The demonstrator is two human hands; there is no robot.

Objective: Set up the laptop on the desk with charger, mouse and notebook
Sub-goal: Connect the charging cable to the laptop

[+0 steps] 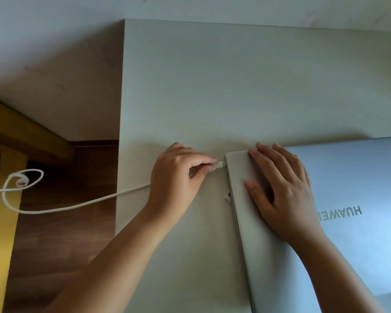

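Note:
A closed silver laptop (352,233) lies on the pale desk (212,86) at the right, its lid logo facing away from me. My right hand (284,190) rests flat on the lid near its left edge, fingers straight. My left hand (178,179) pinches the white plug of the charger cable (219,164), whose tip sits at the laptop's left side near the back corner. The white cable (77,205) trails left off the desk edge in a loop. No mouse or notebook is in view.
The desk's left edge runs down the middle of the view, with a dark wood floor (61,233) below it. A yellow wooden piece of furniture (2,222) stands at the far left. A wall lies behind the desk.

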